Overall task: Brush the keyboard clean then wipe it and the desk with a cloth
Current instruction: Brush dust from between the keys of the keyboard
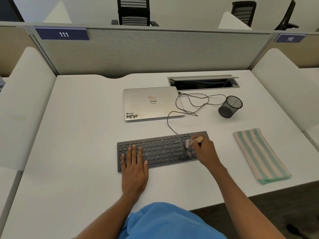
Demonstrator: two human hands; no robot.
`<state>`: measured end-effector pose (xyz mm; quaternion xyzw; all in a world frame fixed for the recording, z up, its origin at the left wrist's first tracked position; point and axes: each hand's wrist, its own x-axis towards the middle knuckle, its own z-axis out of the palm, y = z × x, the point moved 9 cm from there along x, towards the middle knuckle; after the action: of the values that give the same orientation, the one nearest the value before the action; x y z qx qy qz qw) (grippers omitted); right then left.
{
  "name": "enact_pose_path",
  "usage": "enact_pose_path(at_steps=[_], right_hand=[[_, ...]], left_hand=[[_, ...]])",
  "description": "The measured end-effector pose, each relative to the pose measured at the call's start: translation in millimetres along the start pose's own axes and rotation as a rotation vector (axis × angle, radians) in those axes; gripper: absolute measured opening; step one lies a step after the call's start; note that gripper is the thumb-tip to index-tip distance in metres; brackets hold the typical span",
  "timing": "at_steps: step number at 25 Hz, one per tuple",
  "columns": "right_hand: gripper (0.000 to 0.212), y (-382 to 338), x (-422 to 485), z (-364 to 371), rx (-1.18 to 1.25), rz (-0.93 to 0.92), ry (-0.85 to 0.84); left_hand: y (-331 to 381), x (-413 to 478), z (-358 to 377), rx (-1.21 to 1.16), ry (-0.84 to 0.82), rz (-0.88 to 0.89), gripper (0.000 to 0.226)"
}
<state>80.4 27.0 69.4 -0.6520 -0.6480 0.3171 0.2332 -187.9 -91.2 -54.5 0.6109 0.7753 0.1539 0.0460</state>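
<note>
Both hands work the keyboard: left hand rests flat, fingers straight, while right hand grips a brush.

We see an open-plan office: numbered cubicle partitions, white desk, mesh chairs at the top.
</note>
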Motion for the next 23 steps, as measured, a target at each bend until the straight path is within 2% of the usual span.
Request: enact_pose_path(at_steps=[4, 7, 9, 12, 18, 21, 23], right_hand=[[0.021, 17.7, -7.4, 1.3, 0.003, -0.006, -0.067], [0.027, 12.4, -7.3, -0.6, -0.042, -0.016, -0.169], [0.032, 7.3, 1.1, -5.2, -0.08, -0.014, -0.141], [0.026, -1.9, 8.8, -4.2, -0.029, -0.028, -0.092], [0.026, 19.7, -12.1, 5.0, -0.093, -0.017, -0.105], [0.032, 6.1, -8.8, 2.5, -0.123, -0.032, -0.172], [0.033, -6.5, -0.8, -2.7, -0.103, -0.032, -0.138]], left_hand=[[0.8, 0.4, -2.4, -0.016, 0.011, 0.001, 0.063], [0.1, -0.3, -1.5, -0.006, 0.005, -0.001, 0.063], [0.0, -0.5, -0.7, -0.006, 0.0, 0.0, 0.063], [-0.7, -0.4, 0.0, -0.002, 0.0, 0.003, 0.063], [0.2, 0.4, -1.0, -0.01, 0.004, 0.0, 0.063], [-0.4, -0.2, 0.3, -0.003, -0.001, 0.002, 0.063], [-0.7, -0.1, 1.0, -0.002, -0.005, 0.003, 0.063]])
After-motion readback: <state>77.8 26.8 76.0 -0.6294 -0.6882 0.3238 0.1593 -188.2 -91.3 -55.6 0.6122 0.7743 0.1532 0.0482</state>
